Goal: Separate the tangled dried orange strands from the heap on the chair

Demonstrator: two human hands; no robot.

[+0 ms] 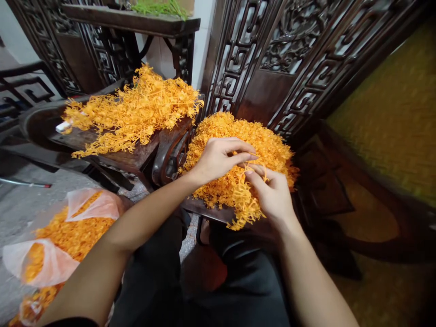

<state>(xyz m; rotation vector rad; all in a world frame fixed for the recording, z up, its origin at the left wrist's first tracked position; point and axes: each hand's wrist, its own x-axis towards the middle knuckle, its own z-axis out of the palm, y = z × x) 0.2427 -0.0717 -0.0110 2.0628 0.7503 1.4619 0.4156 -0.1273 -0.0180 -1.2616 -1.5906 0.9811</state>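
A big heap of orange, curly, flower-like pieces (235, 131) lies on a dark wooden seat in front of me. Over it, my left hand (226, 156) pinches with thumb and forefinger what looks like a thin orange strand. Close by, almost touching those fingertips, my right hand (272, 188) is closed on an orange curly sprig, with thin strands looping between its fingers. An orange bunch (243, 204) hangs below the hands at the front of the heap; whether it joins the held sprig I cannot tell.
More orange curly strands (136, 113) cover a wooden chair on the left. Clear plastic bags (51, 261) of orange pieces sit on the floor. Green stems (160, 7) lie on a dark stand (136, 20). Carved wooden panels (272, 77) rise behind; a woven yellowish surface (391, 113) is at right.
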